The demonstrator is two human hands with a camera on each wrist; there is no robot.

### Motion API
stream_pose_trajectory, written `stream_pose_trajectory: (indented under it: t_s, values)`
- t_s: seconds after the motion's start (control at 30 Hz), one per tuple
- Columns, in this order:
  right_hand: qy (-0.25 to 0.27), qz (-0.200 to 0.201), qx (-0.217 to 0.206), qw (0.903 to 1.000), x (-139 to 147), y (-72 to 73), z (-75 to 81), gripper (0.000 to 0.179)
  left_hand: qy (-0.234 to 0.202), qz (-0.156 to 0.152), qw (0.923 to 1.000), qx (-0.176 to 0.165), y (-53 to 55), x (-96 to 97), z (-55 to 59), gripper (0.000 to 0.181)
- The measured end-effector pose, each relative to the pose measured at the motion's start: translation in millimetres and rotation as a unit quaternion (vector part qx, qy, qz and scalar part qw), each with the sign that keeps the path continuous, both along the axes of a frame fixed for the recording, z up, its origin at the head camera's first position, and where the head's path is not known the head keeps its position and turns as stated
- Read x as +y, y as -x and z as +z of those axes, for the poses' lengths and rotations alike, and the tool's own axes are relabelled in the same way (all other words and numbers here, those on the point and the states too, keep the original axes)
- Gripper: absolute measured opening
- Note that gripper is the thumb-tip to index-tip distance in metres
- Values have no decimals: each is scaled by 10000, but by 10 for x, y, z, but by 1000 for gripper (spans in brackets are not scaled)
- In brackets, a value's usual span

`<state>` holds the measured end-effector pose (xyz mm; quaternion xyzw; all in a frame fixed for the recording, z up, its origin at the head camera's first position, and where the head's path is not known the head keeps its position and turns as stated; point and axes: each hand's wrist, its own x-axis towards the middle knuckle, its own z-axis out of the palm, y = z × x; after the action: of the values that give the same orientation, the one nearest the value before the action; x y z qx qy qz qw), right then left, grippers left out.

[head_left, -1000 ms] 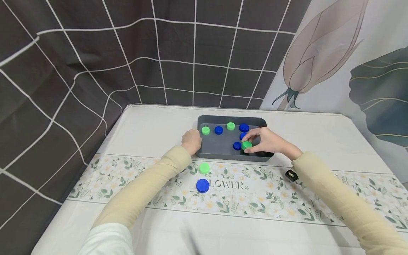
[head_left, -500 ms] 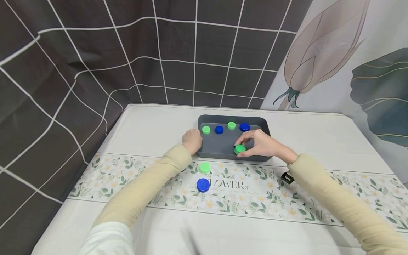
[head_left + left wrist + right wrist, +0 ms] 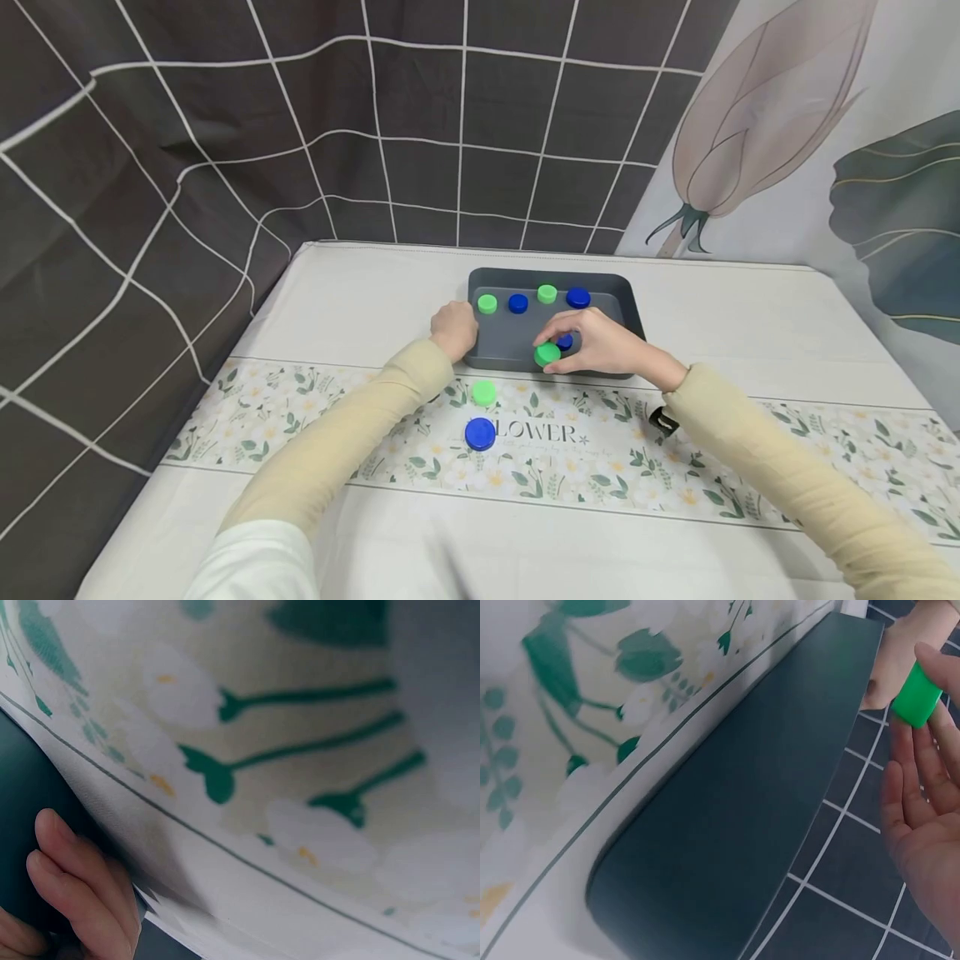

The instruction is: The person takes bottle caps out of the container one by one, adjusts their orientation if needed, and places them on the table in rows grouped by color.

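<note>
Green cap is pinched by the right hand at the tray's near wall; a blue cap shows through its grasp, four more caps lie beyond, and the left hand grips the tray.

Held cap: solid bright green. Tray: plain dark grey; inside, light green caps and deep blue caps. Mid-frame below: loose green cap, loose blue cap. Worktop: white, floral band with white flowers, yellow centres, green leaves, dark lettering. Sleeves: beige; white fabric lower left. Curtain, upper left: dark grey, white grid. Upper right hanging: white, pinkish-beige bud, blue-grey leaf, gold veins.
</note>
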<state>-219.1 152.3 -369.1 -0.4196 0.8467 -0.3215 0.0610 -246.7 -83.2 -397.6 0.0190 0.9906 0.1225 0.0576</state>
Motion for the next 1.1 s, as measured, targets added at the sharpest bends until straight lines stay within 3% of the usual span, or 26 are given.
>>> stream_pose_trajectory:
  t_s: [0.33, 0.7, 1.1]
  values:
    - [94, 124, 69, 9999, -116, -35, -1, 30, -50, 12, 10000, -24, -2, 17, 25, 26]
    - [-109, 130, 315, 9994, -269, -113, -44, 31, -80, 52, 9999, -32, -10, 13, 42, 26]
    - [-322, 194, 263, 9989, -376, -212, -106, 33, -20, 20, 10000, -55, -3, 2, 19, 27]
